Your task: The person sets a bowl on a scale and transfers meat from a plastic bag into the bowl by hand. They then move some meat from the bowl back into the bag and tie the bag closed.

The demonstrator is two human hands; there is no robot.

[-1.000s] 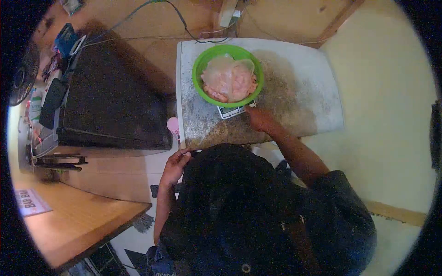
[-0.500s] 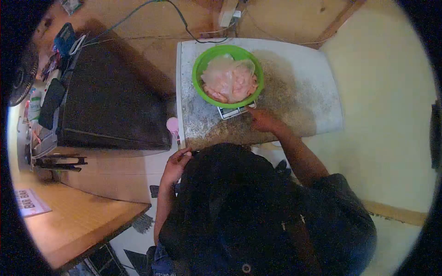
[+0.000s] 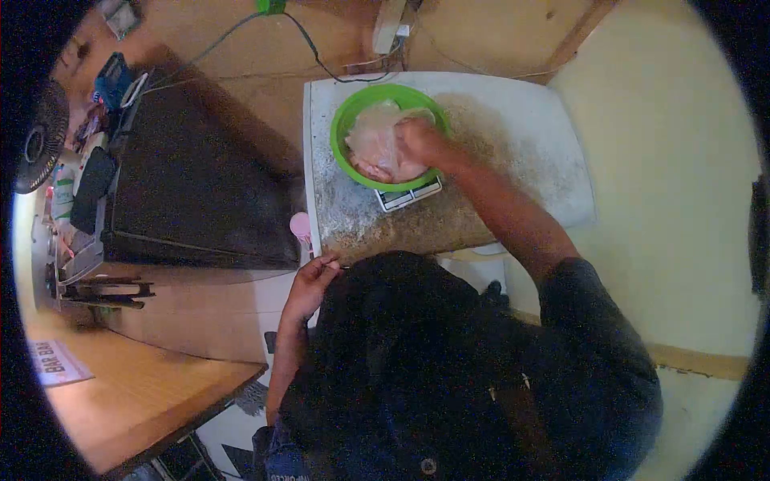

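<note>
1. Right hand (image 3: 419,141) is in the green bowl (image 3: 340,128), fingers bent onto a pink-filled bag (image 3: 370,144); can't tell if it grips.
2. Left hand (image 3: 309,284): fingers curled together at the desk (image 3: 521,160) edge.
3. Sign (image 3: 54,362), far left, reads "BAR BAR".
4. Bowl sits on a scale (image 3: 411,195), well apart from the left hand.

Counting one green bowl (image 3: 346,128), sitting on one scale (image 3: 411,195). Counting one clear bag (image 3: 373,148) of pinkish meat inside that bowl. Counting two hands: one right hand (image 3: 419,140), one left hand (image 3: 313,280). Counting two benches: one white bench (image 3: 529,160), one wooden bench (image 3: 136,385). Also counting one small pink container (image 3: 300,226), one fan (image 3: 36,144), one dark cabinet (image 3: 192,184) and one printed card (image 3: 54,361).
</note>
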